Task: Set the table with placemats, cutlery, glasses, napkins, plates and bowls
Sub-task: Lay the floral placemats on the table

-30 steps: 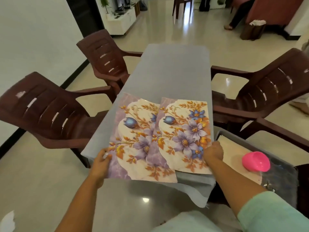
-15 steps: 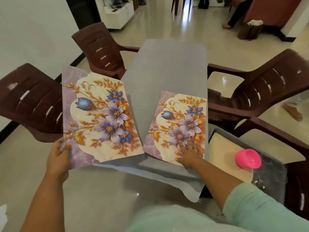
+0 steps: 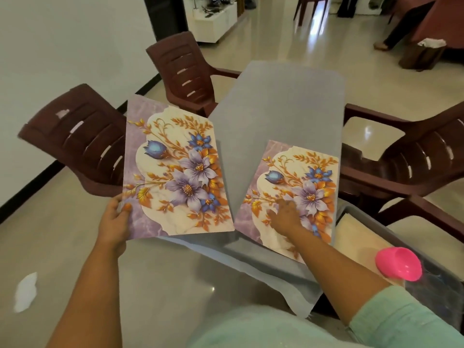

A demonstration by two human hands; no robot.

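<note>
Two floral placemats with purple and orange flowers are in view. My left hand grips the near left corner of one placemat, lifted off to the left of the grey-covered table. The other placemat lies flat on the table's near right part. My right hand presses on it with fingers spread flat.
Brown plastic chairs stand on both sides: two at the left, one at the right. A grey bin at the near right holds a beige sheet and a pink bowl. A white scrap lies on the floor.
My left hand lifted one placemat off the table and carried it left, then turned it slightly upright. My right hand moved from the other mat's edge onto its surface.
</note>
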